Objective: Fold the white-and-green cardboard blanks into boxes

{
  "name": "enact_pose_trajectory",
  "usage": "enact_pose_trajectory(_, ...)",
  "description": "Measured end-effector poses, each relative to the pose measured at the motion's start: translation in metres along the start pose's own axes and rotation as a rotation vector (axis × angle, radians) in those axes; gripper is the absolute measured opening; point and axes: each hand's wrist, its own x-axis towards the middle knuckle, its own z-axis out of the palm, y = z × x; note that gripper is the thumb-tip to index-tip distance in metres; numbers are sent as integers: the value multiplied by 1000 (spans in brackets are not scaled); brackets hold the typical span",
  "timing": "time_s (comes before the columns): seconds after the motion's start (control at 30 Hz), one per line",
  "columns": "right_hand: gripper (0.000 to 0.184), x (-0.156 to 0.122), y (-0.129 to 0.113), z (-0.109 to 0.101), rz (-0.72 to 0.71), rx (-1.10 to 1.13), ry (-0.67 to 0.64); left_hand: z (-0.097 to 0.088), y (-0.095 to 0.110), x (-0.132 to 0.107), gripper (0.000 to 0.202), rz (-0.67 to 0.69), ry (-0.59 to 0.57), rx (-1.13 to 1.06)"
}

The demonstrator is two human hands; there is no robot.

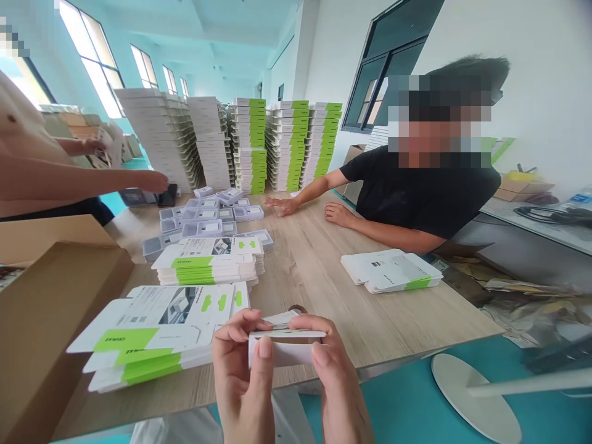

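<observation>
A small white cardboard box [289, 356] is held between my two hands at the table's near edge, its open end facing me. My left hand [245, 370] grips its left side, thumb on the front panel and fingers behind. On the right side, my right hand [335, 370] pinches the box with its thumb in front and fingers over the top flaps. Whether anything is inside cannot be made out. Just left of my hands lies a stack of flat white-and-green cartons [176, 333], with a second stack of flat cartons [208, 259] behind it.
White plastic trays [203, 216] lie in a heap mid-table. Tall stacks of boxes [287, 142] line the back. More flat cartons [393, 269] rest at right. A brown cardboard box [69, 308] stands at left. A co-worker's hand [282, 205] reaches toward the trays; another person's arm [92, 179] extends from the left.
</observation>
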Motion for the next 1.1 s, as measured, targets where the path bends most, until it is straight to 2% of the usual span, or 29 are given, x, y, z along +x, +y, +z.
enact_pose_trajectory(0.1,20,1,-1,-1,23,-5,11,15,10,-7,36,11,58,54)
enact_pose_trajectory(0.23,19,7,4,-2,9,-16,-17,25,18,-12,40,-8,58,67)
enact_pose_trajectory(0.37,25,14,13,-4,-26,31,-42,14,12,-8,40,-23,39,7)
enact_pose_trajectory(0.5,30,15,20,-5,-50,43,-66,-6,0,-1,31,52,-36,18)
enact_pose_trajectory(0.6,34,12,20,-4,-66,5,-65,-14,-3,1,30,81,-24,19)
enact_pose_trajectory(0.8,28,10,16,-1,-115,31,-38,-15,-1,0,36,79,-37,61)
enact_pose_trajectory(1.0,27,15,13,-6,-73,-14,-51,-11,-1,-2,41,72,-59,77)
enact_pose_trajectory(1.1,26,15,13,-7,-62,0,-29,-6,-1,-5,45,60,-14,88)
